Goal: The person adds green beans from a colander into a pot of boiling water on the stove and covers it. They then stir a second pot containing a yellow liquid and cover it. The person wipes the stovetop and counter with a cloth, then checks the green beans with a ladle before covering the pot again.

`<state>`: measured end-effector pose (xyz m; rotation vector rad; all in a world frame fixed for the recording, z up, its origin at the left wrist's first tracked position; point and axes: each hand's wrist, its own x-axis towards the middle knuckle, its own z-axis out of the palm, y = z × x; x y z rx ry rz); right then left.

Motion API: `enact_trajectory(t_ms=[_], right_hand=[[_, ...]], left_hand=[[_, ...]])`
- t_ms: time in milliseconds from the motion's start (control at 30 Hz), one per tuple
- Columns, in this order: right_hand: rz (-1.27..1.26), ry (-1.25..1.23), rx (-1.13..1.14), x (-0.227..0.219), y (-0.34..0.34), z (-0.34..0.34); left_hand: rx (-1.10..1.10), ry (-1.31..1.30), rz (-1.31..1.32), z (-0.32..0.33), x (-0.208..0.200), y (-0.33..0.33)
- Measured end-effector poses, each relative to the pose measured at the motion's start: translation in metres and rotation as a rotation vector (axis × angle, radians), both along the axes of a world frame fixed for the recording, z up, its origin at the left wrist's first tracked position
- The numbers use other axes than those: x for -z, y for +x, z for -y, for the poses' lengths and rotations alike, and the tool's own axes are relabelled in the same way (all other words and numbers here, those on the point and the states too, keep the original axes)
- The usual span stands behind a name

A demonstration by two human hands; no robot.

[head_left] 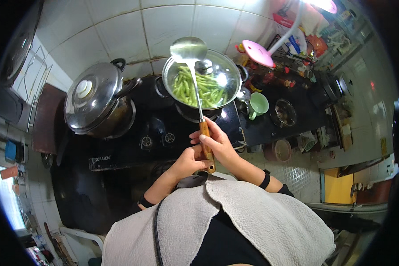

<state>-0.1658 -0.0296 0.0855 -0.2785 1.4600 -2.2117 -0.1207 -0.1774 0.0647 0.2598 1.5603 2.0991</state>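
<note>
A steel ladle (188, 49) with a wooden handle is held upright in front of me, its bowl showing over the far left rim of a pot. My right hand (218, 142) grips the upper part of the wooden handle, thumb across it. Lower down, my left hand (191, 161) is closed around the handle near its end. Behind the ladle, a glass lid (224, 66) with a steel knob covers the pot, and green beans (186, 86) show through it. The ladle's shaft crosses in front of the lid; whether it touches the lid I cannot tell.
A large lidded pot (95, 99) stands on the left burner of the black stove (153, 126). To the right are a green cup (258, 104), a glass bowl (284, 111), bottles and a pink lamp (258, 53). A tiled wall (168, 24) rises behind.
</note>
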Motion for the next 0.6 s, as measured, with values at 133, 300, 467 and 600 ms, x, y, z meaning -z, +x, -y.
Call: enact_trajectory(t_ms=[133, 300, 467, 600], right_hand=[[-0.053, -0.049, -0.023, 0.0, -0.001, -0.013], [-0.066, -0.076, -0.068, 0.002, 0.0, -0.028], [-0.131, -0.072, -0.068, 0.001, -0.003, -0.042], [-0.132, -0.08, -0.092, 0.005, -0.006, -0.049]], left_hand=[[0.001, -0.107, 0.058, -0.011, -0.007, -0.002], [-0.079, -0.047, 0.011, -0.032, -0.017, -0.004], [-0.085, -0.106, 0.01, -0.046, -0.026, -0.004], [-0.107, -0.131, 0.024, -0.054, -0.027, -0.004]])
